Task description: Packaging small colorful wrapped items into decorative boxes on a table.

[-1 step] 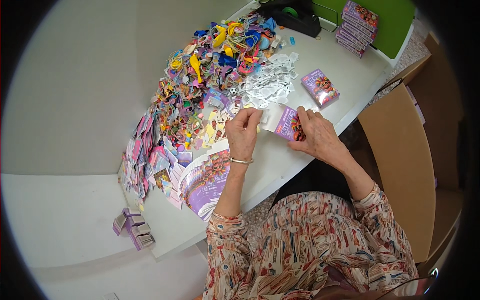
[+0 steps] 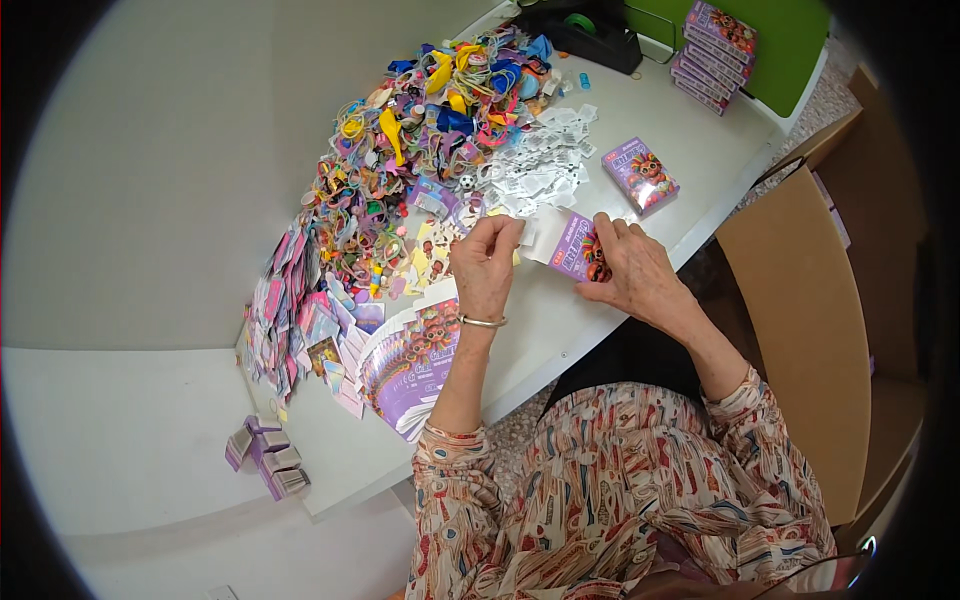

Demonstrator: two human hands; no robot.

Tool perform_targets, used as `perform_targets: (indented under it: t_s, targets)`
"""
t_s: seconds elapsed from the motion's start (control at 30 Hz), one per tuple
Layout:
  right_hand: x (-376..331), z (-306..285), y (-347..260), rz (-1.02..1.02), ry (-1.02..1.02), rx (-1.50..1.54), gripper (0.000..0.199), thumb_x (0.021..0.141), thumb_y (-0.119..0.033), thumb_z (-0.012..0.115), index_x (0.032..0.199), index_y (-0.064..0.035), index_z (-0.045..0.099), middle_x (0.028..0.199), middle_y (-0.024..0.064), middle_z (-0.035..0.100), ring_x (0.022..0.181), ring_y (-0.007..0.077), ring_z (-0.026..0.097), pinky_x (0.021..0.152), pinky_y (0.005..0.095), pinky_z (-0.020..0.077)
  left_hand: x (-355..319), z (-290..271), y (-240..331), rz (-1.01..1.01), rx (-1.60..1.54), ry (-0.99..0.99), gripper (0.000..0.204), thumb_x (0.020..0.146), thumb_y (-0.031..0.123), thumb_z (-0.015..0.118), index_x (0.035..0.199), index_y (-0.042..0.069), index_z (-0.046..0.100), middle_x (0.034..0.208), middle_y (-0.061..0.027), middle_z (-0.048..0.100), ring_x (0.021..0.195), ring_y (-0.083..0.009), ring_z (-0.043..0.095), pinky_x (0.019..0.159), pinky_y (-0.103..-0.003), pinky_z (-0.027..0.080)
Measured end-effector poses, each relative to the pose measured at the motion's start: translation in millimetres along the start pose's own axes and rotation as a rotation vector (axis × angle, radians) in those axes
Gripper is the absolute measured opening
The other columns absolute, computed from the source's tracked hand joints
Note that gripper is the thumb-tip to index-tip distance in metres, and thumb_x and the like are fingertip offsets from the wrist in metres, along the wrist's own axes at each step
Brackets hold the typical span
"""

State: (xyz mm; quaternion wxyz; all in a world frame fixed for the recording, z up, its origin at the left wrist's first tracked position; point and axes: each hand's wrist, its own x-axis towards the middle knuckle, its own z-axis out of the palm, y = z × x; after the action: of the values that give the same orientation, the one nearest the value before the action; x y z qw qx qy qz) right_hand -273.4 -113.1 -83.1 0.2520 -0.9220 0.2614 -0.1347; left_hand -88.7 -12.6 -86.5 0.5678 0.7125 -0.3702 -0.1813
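I hold a small purple box [image 2: 572, 247] over the near edge of the white table [image 2: 600, 330], and everything else I place from that box. My right hand [image 2: 632, 270] grips its right end, fingers closed around it. My left hand [image 2: 487, 265] is at its left end, thumb and fingers pinched together on the white open flap; I cannot tell whether anything is between those fingertips. So this box is open and, by my reckoning, not yet closed, and I cannot see what is inside it.

Nearer me than the box, down to its left, a fan of flat unfolded purple cartons [image 2: 415, 365] lies waiting, which I take to be boxes not yet made up. Further left of those, packets [image 2: 290, 310] spread along the table edge, and a few small purple bundles [image 2: 265, 455] sit on the lower surface beyond.

Just past the box lie white paper slips [image 2: 540, 170] and, left of them, a big heap of coloured balloons and bands [image 2: 420, 130], so plenty of filling is left.

To the right beyond the box, one closed box [image 2: 640, 175] lies alone. Farthest off, a stack of closed boxes [image 2: 715, 45] stands by the green tray [image 2: 790, 40], next to a black tape dispenser [image 2: 585, 35]. I judge several boxes done and many more to go.
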Motion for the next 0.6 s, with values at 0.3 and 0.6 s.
perform_targets:
  t_s: [0.3,0.6]
  targets:
    - [-1,-6,-1,0.016,0.085,0.233,0.074,0.069,-0.031,0.076,0.123,0.0073,0.044,0.102,0.0255,0.058,0.092,0.0362,0.06,0.081,0.0397,0.0488,31,1,-24,0.065,-0.051,0.085,0.016,0.088,0.014,0.062,0.095,-0.001,0.065,0.074,-0.0029,0.063,0.063,-0.0084,0.056,0.057,-0.025,0.045]
    - [1,3,-5,0.011,0.205,0.781,0.075,0.073,-0.015,0.075,0.134,0.0057,0.037,0.112,0.015,0.057,0.103,0.0201,0.057,0.095,0.0345,0.0469,-6,-64,-16,0.024,0.116,-0.118,0.028,0.084,0.022,0.067,0.103,0.001,0.066,0.09,-0.0103,0.068,0.079,-0.0223,0.065,0.07,-0.031,0.05]
